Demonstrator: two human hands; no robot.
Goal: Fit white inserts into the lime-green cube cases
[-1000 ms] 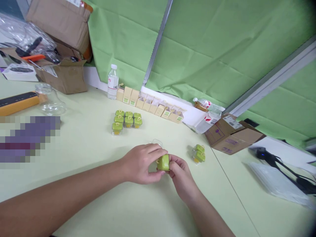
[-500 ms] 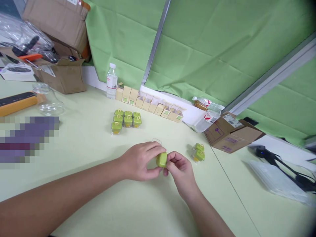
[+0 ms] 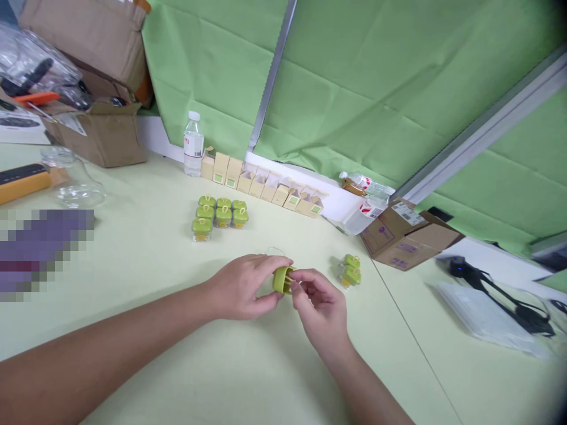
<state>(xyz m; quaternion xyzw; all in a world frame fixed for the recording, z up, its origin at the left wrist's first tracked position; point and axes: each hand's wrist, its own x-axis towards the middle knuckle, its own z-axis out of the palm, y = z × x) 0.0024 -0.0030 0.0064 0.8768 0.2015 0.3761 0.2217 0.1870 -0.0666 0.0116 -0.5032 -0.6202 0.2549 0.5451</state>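
My left hand (image 3: 241, 287) grips a small green lid (image 3: 279, 281) between thumb and fingers, its hollow side turned to the right. At that hollow side, my right hand (image 3: 325, 307) pinches a thin yellowish strap (image 3: 289, 277) that comes out of the lid. Just behind the left fingers, the outline of a clear container (image 3: 275, 251) shows, mostly hidden. Several green-lidded clear jars (image 3: 223, 213) with yellowish loops on top stand in a group to the left. To the right sit a few similar green-lidded pieces (image 3: 352, 275).
Small beige boxes (image 3: 270, 188) line the back edge beside an upright water bottle (image 3: 194, 144). More bottles (image 3: 365, 215) lie by a carton (image 3: 405, 236). On the left are an open cardboard box (image 3: 113, 136), a glass vessel (image 3: 77, 180) and an orange-black power strip (image 3: 22, 182).
The lid has turned so its hollow side now faces my right hand, and the yellowish strap has come into sight between the right fingers. The whole view has shifted slightly.
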